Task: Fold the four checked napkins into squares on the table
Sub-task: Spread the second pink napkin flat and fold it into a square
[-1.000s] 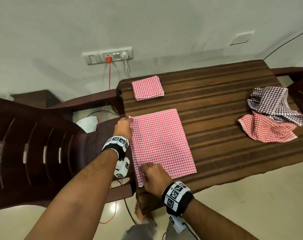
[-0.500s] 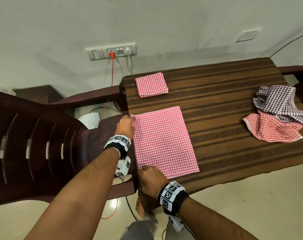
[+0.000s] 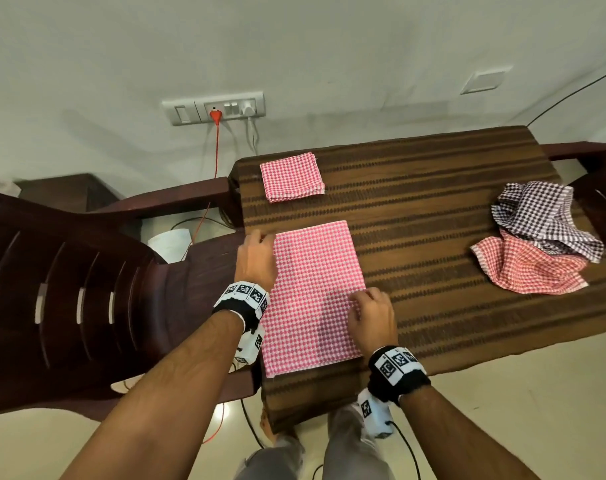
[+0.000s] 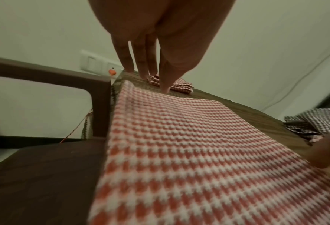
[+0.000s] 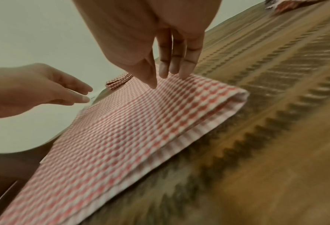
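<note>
A pink checked napkin (image 3: 312, 299) lies folded in half as a long rectangle on the table (image 3: 450, 202), near its left end. My left hand (image 3: 260, 242) sits at the napkin's far left corner with straight fingers (image 4: 144, 73), holding nothing. My right hand (image 3: 360, 303) rests straight fingertips (image 5: 164, 73) on the napkin's right edge (image 5: 235, 99). A folded pink square napkin (image 3: 291, 176) lies at the far left corner of the table. Two crumpled napkins, a dark purple one (image 3: 544, 213) over a red one (image 3: 526, 271), lie at the right end.
A brown striped cloth covers the table. A dark wooden chair (image 3: 69, 289) stands against the table's left end, and another dark chair (image 3: 603, 188) at the right. A wall socket (image 3: 218, 107) with an orange cable is behind.
My right hand has moved from the napkin's near left corner across to its right edge. My left hand stays at the far left corner, its fingers now straight.
</note>
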Action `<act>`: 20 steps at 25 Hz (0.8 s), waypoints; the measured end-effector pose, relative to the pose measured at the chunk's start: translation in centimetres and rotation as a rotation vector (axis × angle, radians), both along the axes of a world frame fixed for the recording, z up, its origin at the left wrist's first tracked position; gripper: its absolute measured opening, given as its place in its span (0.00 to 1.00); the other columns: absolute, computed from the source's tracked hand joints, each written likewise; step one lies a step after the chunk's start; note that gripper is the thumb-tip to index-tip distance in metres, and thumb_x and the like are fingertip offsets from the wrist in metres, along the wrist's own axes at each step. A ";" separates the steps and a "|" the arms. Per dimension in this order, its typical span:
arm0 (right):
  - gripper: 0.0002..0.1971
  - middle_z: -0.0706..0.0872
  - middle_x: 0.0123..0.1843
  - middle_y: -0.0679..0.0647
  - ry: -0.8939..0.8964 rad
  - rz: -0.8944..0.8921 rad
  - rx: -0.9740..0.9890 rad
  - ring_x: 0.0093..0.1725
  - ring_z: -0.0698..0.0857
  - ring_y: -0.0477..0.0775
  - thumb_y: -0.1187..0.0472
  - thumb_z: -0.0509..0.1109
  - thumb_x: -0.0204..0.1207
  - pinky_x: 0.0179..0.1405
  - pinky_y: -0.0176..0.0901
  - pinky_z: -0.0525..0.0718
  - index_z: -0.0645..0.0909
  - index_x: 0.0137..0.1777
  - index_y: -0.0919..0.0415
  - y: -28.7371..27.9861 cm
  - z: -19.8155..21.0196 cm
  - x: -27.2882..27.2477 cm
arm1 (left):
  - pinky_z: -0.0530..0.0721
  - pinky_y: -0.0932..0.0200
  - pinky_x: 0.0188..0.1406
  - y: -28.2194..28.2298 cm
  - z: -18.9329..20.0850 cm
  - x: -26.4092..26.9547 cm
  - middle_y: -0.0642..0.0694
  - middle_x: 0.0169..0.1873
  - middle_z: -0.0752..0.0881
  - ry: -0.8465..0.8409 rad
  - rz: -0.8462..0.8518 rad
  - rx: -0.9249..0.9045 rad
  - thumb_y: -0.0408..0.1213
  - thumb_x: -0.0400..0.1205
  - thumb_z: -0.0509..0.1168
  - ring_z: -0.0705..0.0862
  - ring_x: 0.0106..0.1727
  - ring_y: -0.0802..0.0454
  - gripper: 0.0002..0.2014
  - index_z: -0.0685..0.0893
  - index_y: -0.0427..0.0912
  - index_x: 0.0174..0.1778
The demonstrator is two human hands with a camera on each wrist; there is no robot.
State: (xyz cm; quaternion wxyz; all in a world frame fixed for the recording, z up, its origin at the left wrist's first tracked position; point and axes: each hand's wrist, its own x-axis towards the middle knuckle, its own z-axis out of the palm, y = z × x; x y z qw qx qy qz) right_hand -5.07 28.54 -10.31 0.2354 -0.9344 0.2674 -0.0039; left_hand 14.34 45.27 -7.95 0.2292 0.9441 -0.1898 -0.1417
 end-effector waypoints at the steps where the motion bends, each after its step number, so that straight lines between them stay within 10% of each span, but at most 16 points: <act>1: 0.12 0.85 0.55 0.57 0.029 -0.062 0.015 0.56 0.82 0.59 0.67 0.73 0.75 0.55 0.53 0.84 0.86 0.58 0.62 -1.1 0.2 -0.3 | 0.82 0.43 0.68 -1.3 0.0 0.1 0.40 0.68 0.79 -0.014 -0.078 0.013 0.33 0.81 0.69 0.80 0.67 0.39 0.19 0.82 0.40 0.70; 11: 0.16 0.89 0.40 0.45 0.298 -0.156 0.373 0.44 0.88 0.47 0.53 0.81 0.72 0.52 0.46 0.87 0.86 0.58 0.53 -6.0 -0.1 -2.8 | 0.78 0.46 0.71 -15.0 -1.4 3.3 0.49 0.79 0.72 -0.126 -0.690 0.296 0.22 0.83 0.61 0.69 0.76 0.46 0.26 0.77 0.46 0.77; 20: 0.09 0.88 0.33 0.44 0.326 -0.096 0.471 0.33 0.84 0.38 0.54 0.86 0.67 0.31 0.30 0.78 0.90 0.43 0.53 -10.6 -0.2 -2.7 | 0.73 0.49 0.61 -19.8 -0.7 4.3 0.48 0.63 0.81 -0.256 -0.718 0.493 0.30 0.85 0.63 0.70 0.69 0.46 0.15 0.87 0.48 0.63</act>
